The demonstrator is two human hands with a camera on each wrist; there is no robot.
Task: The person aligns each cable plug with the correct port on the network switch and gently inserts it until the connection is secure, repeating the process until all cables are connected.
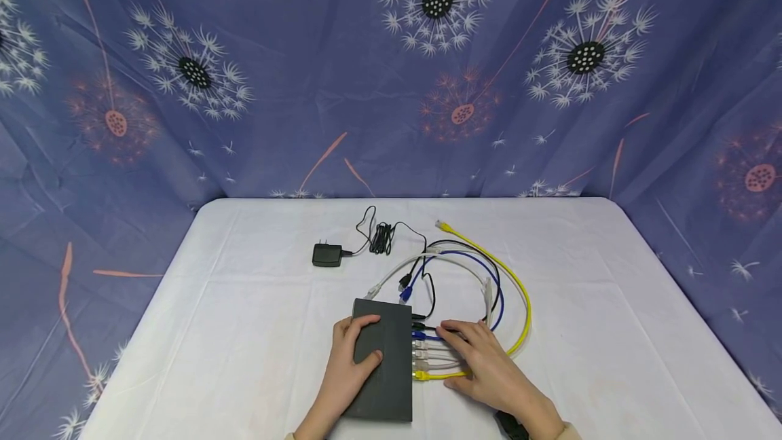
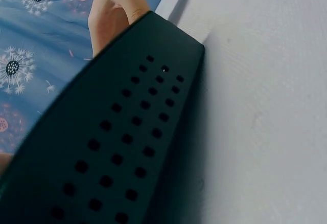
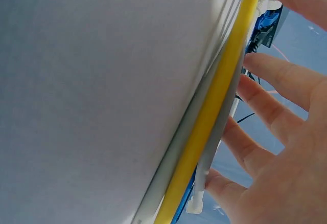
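A dark grey network switch [image 1: 391, 358] lies flat on the table, its vented side [image 2: 120, 132] filling the left wrist view. My left hand [image 1: 348, 358] grips its left part, thumb and a finger over the top. Along the right side sit plugs of black, blue [image 1: 419, 335], several whitish-grey and one yellow network cable [image 1: 519, 284]. Over these cables lies my right hand [image 1: 479, 365], thumb on the near side and fingers on the far side. In the right wrist view its fingers [image 3: 273, 114] are spread, with fingertips at the grey and yellow cables.
Behind the switch lie loose cable ends: a grey plug [image 1: 373, 291], a blue plug [image 1: 406, 294] and a black plug [image 1: 405, 282]. A black power adapter [image 1: 327, 254] with a tied cord [image 1: 381, 239] is farther back. A patterned blue curtain [image 1: 342, 87] hangs behind the white-covered table [image 1: 244, 331].
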